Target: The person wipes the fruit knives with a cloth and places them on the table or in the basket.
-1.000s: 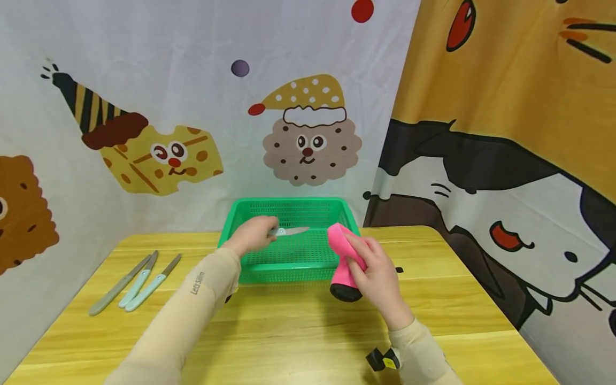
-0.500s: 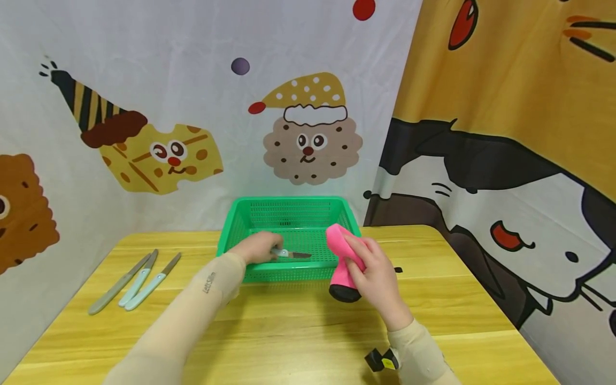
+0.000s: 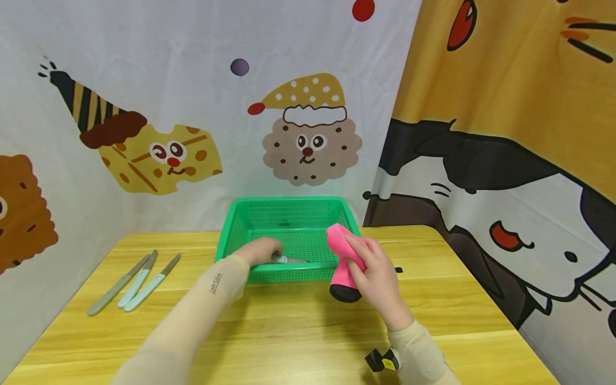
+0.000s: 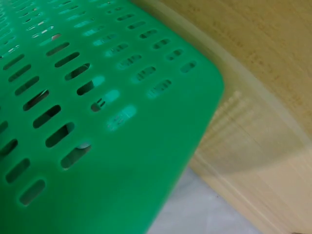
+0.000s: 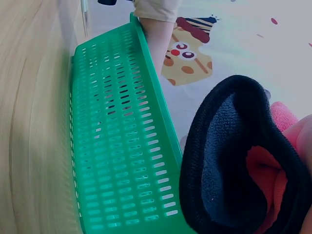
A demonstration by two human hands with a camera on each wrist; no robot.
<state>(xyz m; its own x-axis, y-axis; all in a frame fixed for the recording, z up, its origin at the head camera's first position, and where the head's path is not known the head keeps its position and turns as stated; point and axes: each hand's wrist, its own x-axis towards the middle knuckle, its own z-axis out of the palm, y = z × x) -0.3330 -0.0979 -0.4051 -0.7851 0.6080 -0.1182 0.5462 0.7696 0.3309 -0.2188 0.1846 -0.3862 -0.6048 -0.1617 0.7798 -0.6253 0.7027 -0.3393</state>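
Note:
My left hand (image 3: 262,250) reaches over the near-left rim into the green perforated basket (image 3: 293,274). It holds a small knife (image 3: 291,260) by its pale handle, low behind the front wall, with the blade pointing right. In the left wrist view the basket's wall (image 4: 131,175) hides most of the hand and knife. My right hand (image 3: 377,275) grips a soft pink cloth piece (image 3: 340,246) with a black cuff, in front of the basket's right end. Seen in the right wrist view, the black cuff (image 5: 195,161) gapes toward the camera, showing a hollow inside.
Several knives with pale green handles (image 3: 144,286) lie at the left of the wooden table (image 3: 289,331). A printed cartoon curtain (image 3: 183,69) hangs right behind the basket. A black device (image 3: 381,360) sits by the right wrist.
My left hand has lowered the knife into the basket, from above it to near the bottom behind the front wall. The right hand and the pink cloth piece have stayed in place.

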